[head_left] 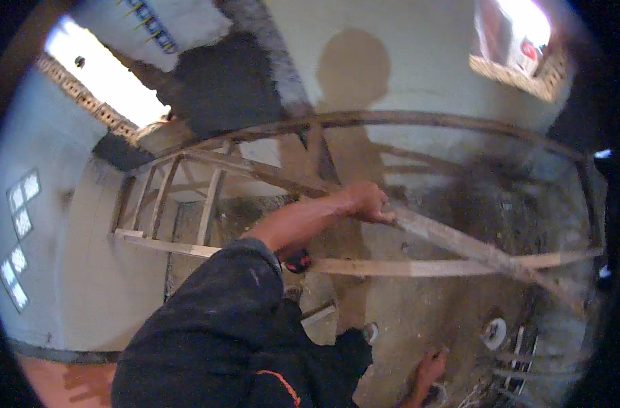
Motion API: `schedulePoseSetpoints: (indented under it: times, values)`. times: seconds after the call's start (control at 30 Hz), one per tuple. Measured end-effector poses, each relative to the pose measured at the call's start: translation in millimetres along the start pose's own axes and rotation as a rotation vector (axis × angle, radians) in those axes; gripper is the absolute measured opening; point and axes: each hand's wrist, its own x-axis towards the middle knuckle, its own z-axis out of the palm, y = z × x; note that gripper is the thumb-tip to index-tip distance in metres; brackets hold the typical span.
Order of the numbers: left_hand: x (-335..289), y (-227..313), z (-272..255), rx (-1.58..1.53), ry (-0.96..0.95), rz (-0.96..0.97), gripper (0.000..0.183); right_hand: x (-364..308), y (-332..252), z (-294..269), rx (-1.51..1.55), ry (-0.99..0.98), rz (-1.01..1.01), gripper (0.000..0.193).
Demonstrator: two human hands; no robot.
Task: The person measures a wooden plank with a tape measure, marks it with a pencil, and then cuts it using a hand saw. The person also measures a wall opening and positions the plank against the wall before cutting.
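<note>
My left hand (371, 204) reaches forward from a dark sleeve and is closed round a long wooden beam (459, 238). The beam slants from the upper left down to the lower right, across a wooden frame (419, 121). Below my left forearm, a pale lower rail (405, 267) of that frame passes under the beam. Next to the forearm shows a small black and red object (297, 261), partly hidden. My right hand (429, 369) is low at the right, away from the frame, with fingers curled; what they hold, if anything, is too small to name.
Short crosspieces (211, 206) join the frame's left end. A white round object (493, 333) lies on the floor at the right, near several thin strips (517, 364). Brick-edged openings stand at the left (96, 105) and upper right (527, 81). My shoe (370, 332) is below the frame.
</note>
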Motion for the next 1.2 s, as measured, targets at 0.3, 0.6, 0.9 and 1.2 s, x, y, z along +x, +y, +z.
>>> schedulePoseSetpoints:
  times: [0.3, 0.6, 0.9, 1.2]
  values:
    - [-152, -135, -23, -0.117, -0.120, -0.014, 0.069, -39, -294, 1, 0.457, -0.242, -0.185, 0.072]
    - [-269, -219, 23, -0.470, -0.319, -0.043, 0.066, -155, -661, 163, -0.179, -0.219, -1.023, 0.037]
    - [-290, -258, 33, -0.626, -0.197, -0.004, 0.058, -219, -959, 399, -0.369, -0.168, -1.895, 0.040]
    - [-309, -302, 39, -0.706, -0.113, -0.007, 0.051, -268, -1139, 582, -0.803, 0.098, -1.868, 0.055]
